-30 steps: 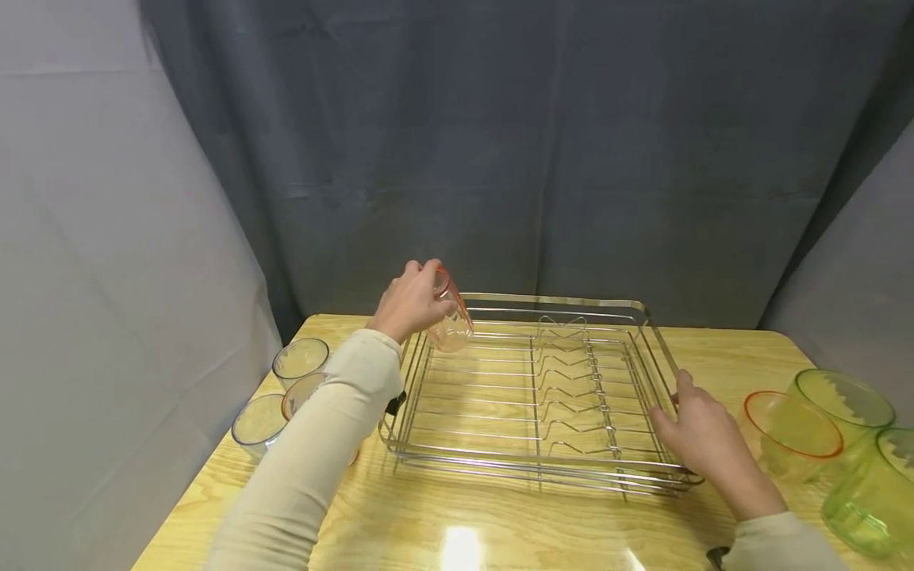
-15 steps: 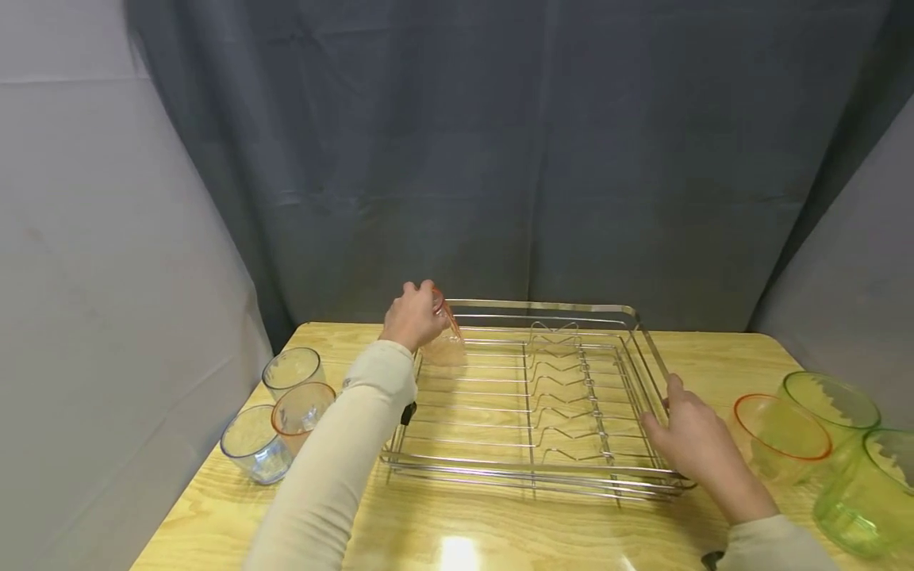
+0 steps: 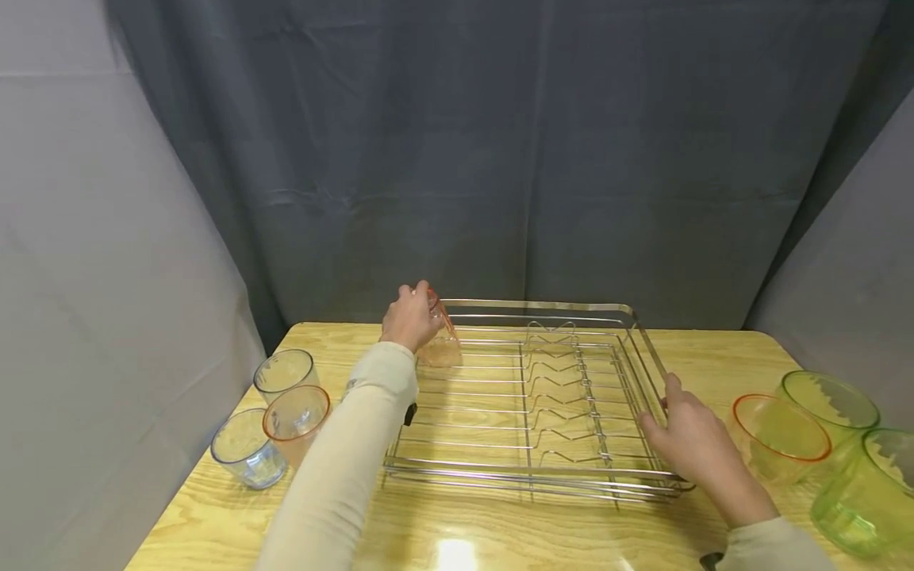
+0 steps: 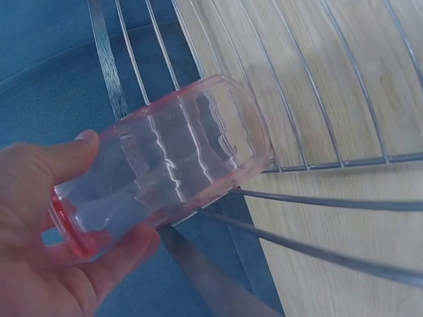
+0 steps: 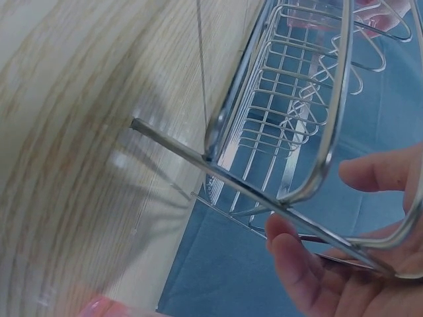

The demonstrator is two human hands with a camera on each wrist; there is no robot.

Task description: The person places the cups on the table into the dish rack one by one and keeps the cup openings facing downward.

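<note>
Shiny wood-grain surface [image 3: 571, 527], silver wire rack [image 3: 524, 396] on top. L hand [image 3: 408, 319] grips see-through reddish round cup [image 4: 178, 145], tipped, at rack's back L corner; R hand [image 3: 693, 436] holds rack's R side. L-wrist view only: rack looks wavy thru cup.

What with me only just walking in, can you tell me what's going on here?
A person is holding a clear, red-edged glass in their left hand, tilted at the far left corner of a wire rack. Their right hand grips the rack's right side. Three small glasses stand to the left, three larger cups to the right.
</note>
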